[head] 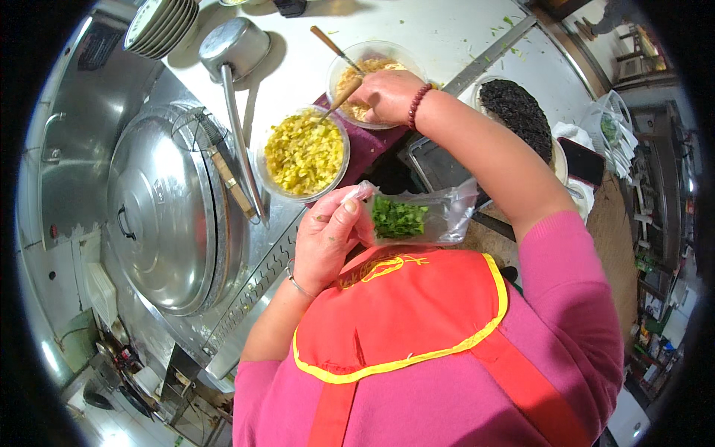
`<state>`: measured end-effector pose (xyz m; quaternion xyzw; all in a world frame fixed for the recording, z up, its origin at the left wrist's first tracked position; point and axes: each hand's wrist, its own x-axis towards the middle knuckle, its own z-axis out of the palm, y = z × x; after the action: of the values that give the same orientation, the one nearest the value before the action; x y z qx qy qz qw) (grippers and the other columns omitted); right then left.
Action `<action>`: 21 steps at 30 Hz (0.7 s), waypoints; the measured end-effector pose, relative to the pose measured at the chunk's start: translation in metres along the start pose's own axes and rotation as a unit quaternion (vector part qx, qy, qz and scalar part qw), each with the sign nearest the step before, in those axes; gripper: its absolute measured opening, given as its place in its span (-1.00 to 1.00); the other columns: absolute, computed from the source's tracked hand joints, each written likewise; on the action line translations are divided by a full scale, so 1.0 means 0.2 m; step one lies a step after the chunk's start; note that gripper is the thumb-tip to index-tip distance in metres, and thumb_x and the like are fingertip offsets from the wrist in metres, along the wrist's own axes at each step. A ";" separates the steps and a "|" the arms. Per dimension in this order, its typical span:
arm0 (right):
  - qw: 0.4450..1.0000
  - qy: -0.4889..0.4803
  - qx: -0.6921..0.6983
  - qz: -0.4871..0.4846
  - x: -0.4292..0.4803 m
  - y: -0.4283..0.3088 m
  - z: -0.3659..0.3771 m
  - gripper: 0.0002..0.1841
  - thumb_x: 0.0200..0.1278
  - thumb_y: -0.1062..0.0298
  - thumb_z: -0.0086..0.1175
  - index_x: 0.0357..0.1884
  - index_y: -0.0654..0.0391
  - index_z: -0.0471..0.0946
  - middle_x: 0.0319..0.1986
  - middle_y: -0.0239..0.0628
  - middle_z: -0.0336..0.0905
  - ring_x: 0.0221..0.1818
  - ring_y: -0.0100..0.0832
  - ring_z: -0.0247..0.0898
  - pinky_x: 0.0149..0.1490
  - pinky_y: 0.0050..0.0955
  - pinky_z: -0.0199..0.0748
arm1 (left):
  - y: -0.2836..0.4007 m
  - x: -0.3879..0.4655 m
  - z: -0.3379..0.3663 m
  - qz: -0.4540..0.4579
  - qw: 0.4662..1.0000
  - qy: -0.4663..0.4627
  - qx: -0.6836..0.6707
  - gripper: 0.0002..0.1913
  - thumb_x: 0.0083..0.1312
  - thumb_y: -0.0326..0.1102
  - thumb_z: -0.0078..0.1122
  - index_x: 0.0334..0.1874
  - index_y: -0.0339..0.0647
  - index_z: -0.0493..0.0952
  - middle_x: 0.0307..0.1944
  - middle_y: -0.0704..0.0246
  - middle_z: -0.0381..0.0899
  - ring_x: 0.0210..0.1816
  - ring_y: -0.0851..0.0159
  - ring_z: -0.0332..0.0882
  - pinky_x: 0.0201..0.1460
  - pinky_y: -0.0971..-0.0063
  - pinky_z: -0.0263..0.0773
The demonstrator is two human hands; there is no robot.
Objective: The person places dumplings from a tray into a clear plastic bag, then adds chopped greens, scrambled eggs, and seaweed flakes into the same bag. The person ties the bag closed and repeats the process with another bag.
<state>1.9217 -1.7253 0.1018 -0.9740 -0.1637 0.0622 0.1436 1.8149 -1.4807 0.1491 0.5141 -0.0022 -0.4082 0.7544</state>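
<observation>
My left hand [329, 234] pinches the edge of a clear plastic bag [444, 215] holding chopped green herbs [397, 217], just above the red apron. My right hand [391, 98] reaches into a clear round tub of shredded, light brown food [377, 53], its fingertips partly hidden; whether they hold any food I cannot tell. A wooden-handled utensil [324, 42] leans in that tub. Beside it stands a clear tub of diced yellow-green vegetable [304, 153], with another wooden-handled utensil [343, 96] stuck in it.
To the left are a large domed metal lid [162, 207], a wire strainer [232, 181] and an upturned long-handled saucepan [237, 47]. Stacked bowls [162, 28] stand at the upper left. Near my right arm are a container of dark food [516, 114] and a phone [581, 161].
</observation>
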 end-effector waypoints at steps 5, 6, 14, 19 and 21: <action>1.000 -0.009 0.008 -0.004 0.07 0.00 0.04 -0.83 0.14 0.33 0.04 -0.30 0.06 0.64 -0.32 -0.02 0.63 -0.20 -0.02 0.57 -0.10 -0.12 0.53 | -0.01 -0.02 -0.07 0.011 1.000 0.004 -0.015 -0.64 0.48 -0.18 0.01 0.17 -0.26 0.49 -0.44 0.34 0.54 -0.44 0.42 0.49 -0.35 0.62 0.36; 0.999 -0.010 0.038 0.019 0.07 0.01 0.03 -0.83 0.14 0.34 0.03 -0.29 0.06 0.65 -0.32 -0.01 0.62 -0.21 -0.01 0.57 -0.11 -0.11 0.53 | 0.00 -0.02 -0.07 0.013 1.000 -0.005 -0.021 -0.64 0.48 -0.18 0.01 0.17 -0.25 0.49 -0.45 0.34 0.54 -0.44 0.42 0.49 -0.36 0.62 0.35; 0.993 0.029 0.114 0.001 0.06 0.02 0.05 -0.79 0.07 0.38 0.11 -0.22 0.12 0.63 -0.31 0.00 0.62 -0.21 0.01 0.55 -0.08 -0.14 0.50 | 0.03 -0.05 -0.09 0.023 0.998 0.003 -0.057 -0.63 0.45 -0.14 0.05 0.15 -0.25 0.49 -0.46 0.31 0.54 -0.42 0.37 0.52 -0.33 0.55 0.41; 0.995 -0.028 0.091 0.039 0.07 0.02 0.04 -0.79 0.10 0.44 0.08 -0.21 0.15 0.64 -0.28 0.03 0.62 -0.18 0.00 0.56 -0.06 -0.14 0.50 | 0.05 -0.06 -0.10 0.056 0.997 0.029 -0.050 -0.62 0.45 -0.14 0.07 0.14 -0.29 0.49 -0.45 0.31 0.54 -0.41 0.36 0.52 -0.31 0.53 0.43; 0.990 0.003 0.114 0.086 0.06 0.03 0.01 -0.81 0.09 0.41 0.14 -0.24 0.13 0.67 -0.31 -0.01 0.64 -0.20 -0.04 0.58 -0.04 -0.18 0.51 | 0.05 -0.05 -0.10 0.060 0.997 0.022 -0.052 -0.62 0.45 -0.15 0.06 0.14 -0.30 0.49 -0.45 0.31 0.54 -0.41 0.36 0.52 -0.30 0.53 0.43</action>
<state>1.9349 -1.7269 0.0965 -0.9619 -0.0709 0.0900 0.2481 1.8226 -1.4578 0.1518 0.4816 0.0046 -0.3501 0.8034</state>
